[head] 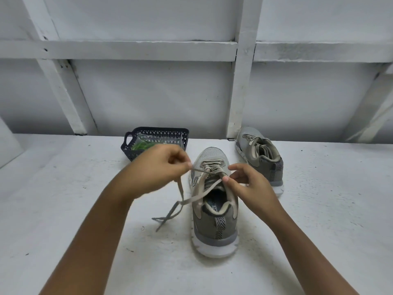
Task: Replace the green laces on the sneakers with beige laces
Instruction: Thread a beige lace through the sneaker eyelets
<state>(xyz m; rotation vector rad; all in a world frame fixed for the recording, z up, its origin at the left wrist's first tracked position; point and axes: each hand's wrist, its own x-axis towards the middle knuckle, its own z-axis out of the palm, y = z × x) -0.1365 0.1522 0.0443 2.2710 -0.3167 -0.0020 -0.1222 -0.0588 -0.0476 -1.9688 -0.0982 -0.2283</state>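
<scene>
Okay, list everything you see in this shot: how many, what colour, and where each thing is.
near sneaker: one, grey with a white sole, centre of the surface.
far sneaker: one, same colours, behind and to the right, by the wall.
beige lace: one, threaded in the near sneaker, loose ends trailing left.
basket: one, dark blue, behind the left hand.
green laces: a bunch, count unclear, in the basket.
plastic bag: one, clear, in the basket.
surface: white, under everything.
wall: white, with white beams, at the back.
left hand: pinches the beige lace.
right hand: fingers pinch the lace at the eyelets.
</scene>
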